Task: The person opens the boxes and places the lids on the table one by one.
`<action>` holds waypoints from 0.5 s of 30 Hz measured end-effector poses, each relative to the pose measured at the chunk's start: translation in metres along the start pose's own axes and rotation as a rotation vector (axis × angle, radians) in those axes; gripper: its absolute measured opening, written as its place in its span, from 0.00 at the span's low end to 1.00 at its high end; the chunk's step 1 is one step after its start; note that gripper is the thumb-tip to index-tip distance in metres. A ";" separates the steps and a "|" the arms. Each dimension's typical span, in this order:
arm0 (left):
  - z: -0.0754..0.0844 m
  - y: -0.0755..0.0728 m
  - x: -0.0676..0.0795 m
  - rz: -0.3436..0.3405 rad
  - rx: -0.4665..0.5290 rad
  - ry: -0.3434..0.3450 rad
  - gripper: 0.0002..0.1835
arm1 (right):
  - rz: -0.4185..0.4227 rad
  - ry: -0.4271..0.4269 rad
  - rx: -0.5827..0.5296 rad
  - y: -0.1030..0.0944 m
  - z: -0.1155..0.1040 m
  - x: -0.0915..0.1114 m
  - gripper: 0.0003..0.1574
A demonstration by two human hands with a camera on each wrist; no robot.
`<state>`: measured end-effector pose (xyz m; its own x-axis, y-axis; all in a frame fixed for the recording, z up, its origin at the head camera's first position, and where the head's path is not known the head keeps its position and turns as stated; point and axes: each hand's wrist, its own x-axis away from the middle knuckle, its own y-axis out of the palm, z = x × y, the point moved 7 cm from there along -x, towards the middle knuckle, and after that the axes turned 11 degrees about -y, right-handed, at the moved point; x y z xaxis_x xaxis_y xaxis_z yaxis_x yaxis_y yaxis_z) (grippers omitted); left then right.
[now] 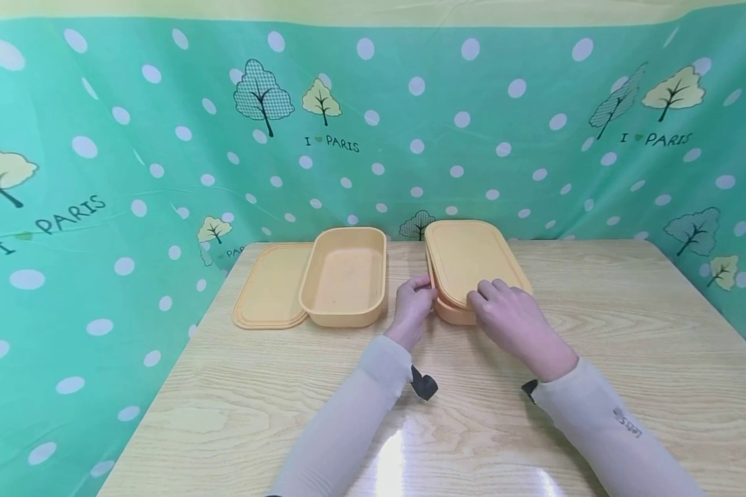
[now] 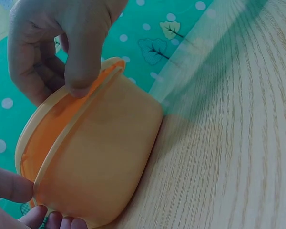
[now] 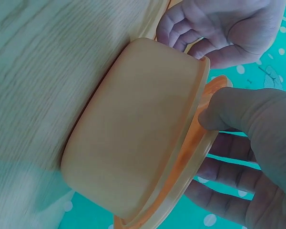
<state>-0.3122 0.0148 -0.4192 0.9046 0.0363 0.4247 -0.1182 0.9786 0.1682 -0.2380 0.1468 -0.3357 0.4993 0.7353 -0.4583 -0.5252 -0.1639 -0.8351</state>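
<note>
A yellow-orange rectangular lid (image 1: pixel 479 255) lies askew over a matching food container (image 1: pixel 454 316) at the right of the pair. My right hand (image 1: pixel 511 319) pinches the lid's near edge, thumb beneath and fingers on top. In the right wrist view, a gap shows between the lid's rim and the container (image 3: pixel 128 129). At the container's left side, my left hand (image 1: pixel 413 305) grips its rim with curled fingers. The left wrist view shows these fingertips (image 2: pixel 24 188) at the rim. The container's inside is mostly hidden by the lid.
A second container (image 1: pixel 342 321), uncovered, stands left of the hands. Its left side overlaps another flat lid (image 1: pixel 273 286) on the wooden table (image 1: pixel 236 414). A green dotted cloth (image 1: pixel 410 124) hangs behind the table's back edge and along its sides.
</note>
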 end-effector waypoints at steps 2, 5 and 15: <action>0.000 0.000 0.000 0.002 -0.003 0.000 0.21 | -0.010 0.004 0.006 0.000 0.000 0.000 0.11; 0.000 0.000 0.000 0.002 -0.009 -0.001 0.21 | -0.027 0.011 0.020 0.000 0.000 0.000 0.13; 0.000 0.001 -0.001 -0.004 -0.008 0.001 0.20 | -0.060 0.055 0.031 0.003 0.003 0.001 0.12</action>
<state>-0.3134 0.0153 -0.4198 0.9054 0.0329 0.4232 -0.1118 0.9803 0.1629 -0.2410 0.1487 -0.3375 0.5672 0.7060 -0.4241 -0.5135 -0.0994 -0.8523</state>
